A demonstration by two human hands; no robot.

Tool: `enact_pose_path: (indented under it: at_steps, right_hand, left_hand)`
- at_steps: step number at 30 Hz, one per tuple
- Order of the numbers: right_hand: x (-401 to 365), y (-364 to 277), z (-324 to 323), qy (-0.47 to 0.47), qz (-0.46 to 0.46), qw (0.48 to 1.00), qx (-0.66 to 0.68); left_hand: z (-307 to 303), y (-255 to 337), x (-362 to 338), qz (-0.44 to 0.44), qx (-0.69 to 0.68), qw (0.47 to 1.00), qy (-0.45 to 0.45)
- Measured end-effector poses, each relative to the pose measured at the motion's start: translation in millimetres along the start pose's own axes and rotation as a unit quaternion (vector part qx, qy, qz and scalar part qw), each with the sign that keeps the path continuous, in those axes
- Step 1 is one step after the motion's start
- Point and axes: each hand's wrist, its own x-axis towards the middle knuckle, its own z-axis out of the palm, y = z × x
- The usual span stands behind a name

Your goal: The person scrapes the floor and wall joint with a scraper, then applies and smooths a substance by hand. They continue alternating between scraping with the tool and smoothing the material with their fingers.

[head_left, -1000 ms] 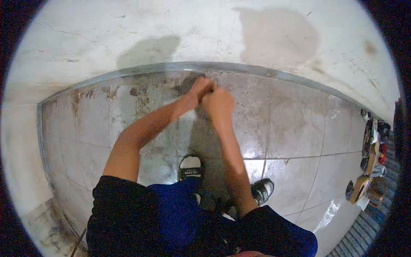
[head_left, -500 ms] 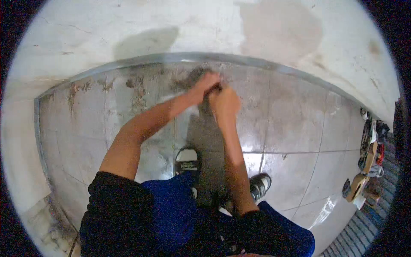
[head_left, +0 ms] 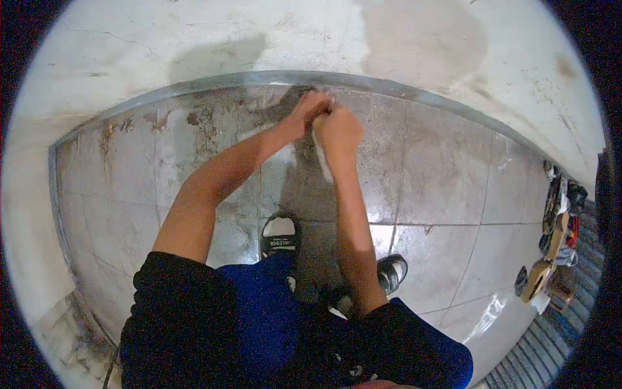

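My left hand [head_left: 310, 109] and my right hand [head_left: 340, 133] meet in front of me, over the floor tiles [head_left: 440, 162] close to the wall. Both are closed, fingers curled inward and knuckles almost together. A pale, narrow strip [head_left: 322, 161] shows along the inner side of my right wrist. I cannot tell what the hands grip, since the fingers cover it. Dark dirt marks [head_left: 204, 123] spot the tiles left of my hands.
A grey skirting strip [head_left: 382, 83] runs along the foot of the stained white wall [head_left: 311, 32]. My sandalled feet [head_left: 280, 236] stand on the tiles below my arms. To the right, shoes and cardboard [head_left: 539, 279] lie beside a ridged grey surface [head_left: 551, 340].
Both hands have shifted slightly up in the view, nearer the wall, and stay together. They look sharper now, and the pale strip by the right wrist has come into sight.
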Motion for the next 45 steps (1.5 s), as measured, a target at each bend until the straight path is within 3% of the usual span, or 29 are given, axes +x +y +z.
enact_pose_path:
  at_steps: [1, 3, 5, 6, 10, 12, 15, 16, 19, 22, 25, 27, 29, 30, 32, 34, 36, 38, 41, 43, 45]
  right_hand:
    - [-17.4, 5.4, 3.7, -0.006, 0.001, 1.000, 0.002]
    - [-38.6, 2.1, 9.8, -0.031, 0.000, 1.000, 0.004]
    - [-53.4, -8.8, 9.1, -0.068, 0.010, 0.998, 0.003]
    - [-50.4, -14.7, 10.9, -0.066, -0.001, 0.998, 0.014]
    - [-25.9, -33.3, 15.1, -0.061, -0.047, 0.996, 0.047]
    - [-29.3, -35.5, 9.1, -0.071, -0.046, 0.996, 0.042]
    - [-52.5, -36.7, 3.8, -0.094, -0.017, 0.995, 0.023]
    - [-47.4, -39.7, 4.3, -0.099, -0.009, 0.995, 0.019]
    - [-11.9, -47.5, 16.1, -0.103, -0.035, 0.994, 0.011]
    - [-13.2, -47.9, 17.7, -0.085, -0.046, 0.995, 0.016]
    - [-50.2, -41.3, 10.4, -0.092, -0.018, 0.996, 0.008]
    - [-51.0, -43.9, 13.5, -0.090, -0.012, 0.996, 0.010]
    - [-31.1, -51.3, 20.8, -0.071, -0.019, 0.997, 0.021]
    - [-19.2, -52.5, 24.8, -0.070, -0.039, 0.996, 0.026]
    - [0.8, -55.3, 29.9, -0.061, -0.079, 0.994, 0.040]
    - [-9.7, -50.9, 31.9, -0.056, -0.057, 0.996, 0.032]
    - [-25.3, -43.7, 27.8, -0.064, -0.035, 0.997, 0.023]
    - [-39.4, -39.0, 23.3, -0.090, -0.019, 0.996, 0.015]
    - [-8.2, -49.1, 33.5, -0.023, -0.057, 0.998, 0.008]
    - [3.5, -57.3, 23.1, -0.058, -0.050, 0.997, 0.008]
    - [-5.6, -50.0, 14.8, -0.077, -0.026, 0.997, 0.013]
  left_hand:
    - [-1.2, 6.3, -6.6, -0.029, -0.015, 0.999, -0.018]
    - [52.4, -19.9, -35.2, -0.002, 0.015, 0.990, 0.142]
    - [54.3, -31.1, -49.1, -0.059, -0.118, 0.979, 0.157]
    - [21.3, -20.0, -49.4, -0.129, -0.266, 0.951, 0.089]
    - [-6.0, -36.7, -63.9, 0.104, -0.165, 0.973, 0.123]
    - [1.3, -34.3, -73.1, 0.102, -0.128, 0.977, 0.136]
    - [-6.3, -3.9, -77.0, 0.014, 0.137, 0.990, 0.037]
    - [-7.7, -4.0, -77.0, 0.062, 0.159, 0.980, 0.105]
    - [-64.5, 10.0, -54.9, 0.009, 0.108, 0.993, -0.047]
    - [-43.2, -23.8, -45.4, 0.010, 0.082, 0.995, 0.053]
    - [-22.1, -1.1, -67.1, -0.063, 0.200, 0.978, -0.010]
    - [-32.9, -0.8, -67.2, -0.038, -0.135, 0.989, 0.044]
    - [-38.0, 2.4, -78.2, -0.014, -0.461, 0.883, 0.088]
    - [-32.0, -46.5, -59.3, 0.003, -0.102, 0.994, 0.027]
    - [-47.1, -42.9, -52.2, 0.007, -0.100, 0.994, 0.037]
    - [-44.0, -48.7, -50.0, 0.065, 0.047, 0.994, 0.070]
    - [-15.5, -35.3, -60.0, 0.006, 0.025, 0.997, 0.078]
    - [5.4, -49.2, -62.0, 0.053, 0.212, 0.972, 0.088]
    - [-24.7, -50.2, -51.3, 0.056, 0.075, 0.991, 0.099]
    - [-60.5, -17.3, -51.5, 0.099, -0.040, 0.987, 0.124]
    - [-40.6, -39.8, -55.7, 0.114, -0.063, 0.985, 0.112]
